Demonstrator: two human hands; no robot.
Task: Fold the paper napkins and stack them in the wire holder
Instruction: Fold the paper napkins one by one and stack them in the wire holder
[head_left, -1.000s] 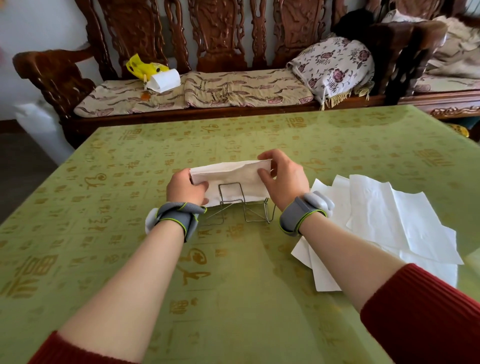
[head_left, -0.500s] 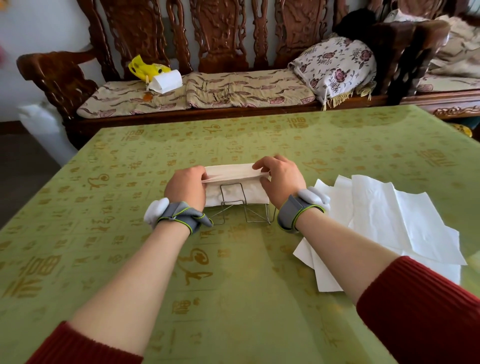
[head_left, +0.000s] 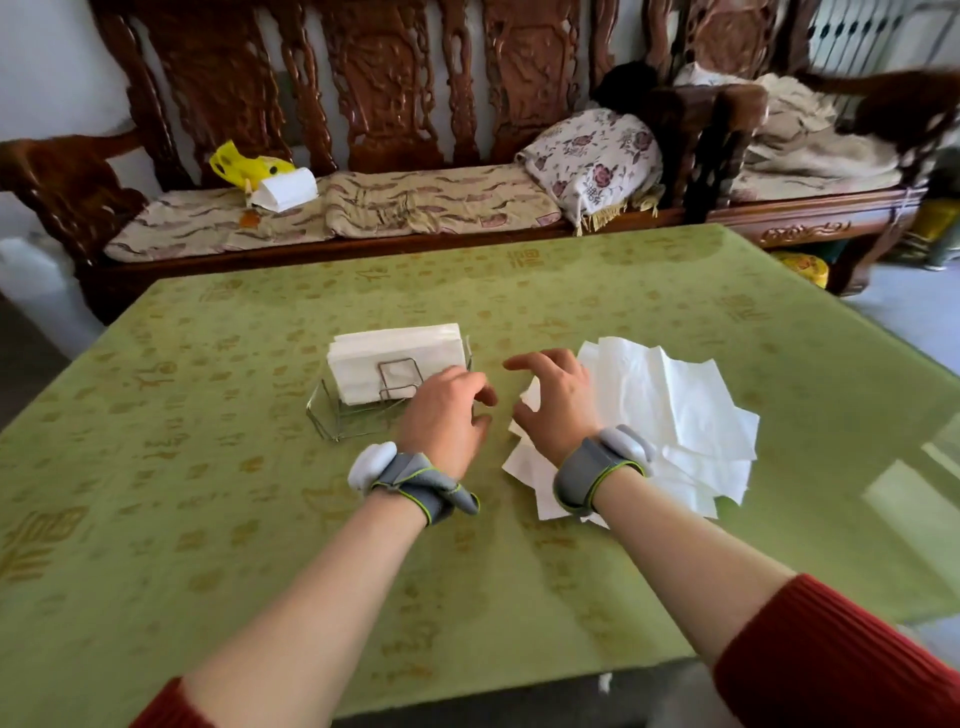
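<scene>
Holder (head_left: 324, 418) with folded napkins (head_left: 395, 345) just left of hands | left hand (head_left: 441, 421), right hand (head_left: 558, 400) relaxed, empty

Napkins (head_left: 397, 358) in holder (head_left: 332, 423), left of loose pile (head_left: 675, 415)

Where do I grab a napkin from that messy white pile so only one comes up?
Pinch a corner poking out on the left edge of the loose pile of flat white paper napkins, coming from the left, where the right hand hovers. The sheets lie fanned and skewed, so corners stick out singly; that probably lifts one alone.
</scene>
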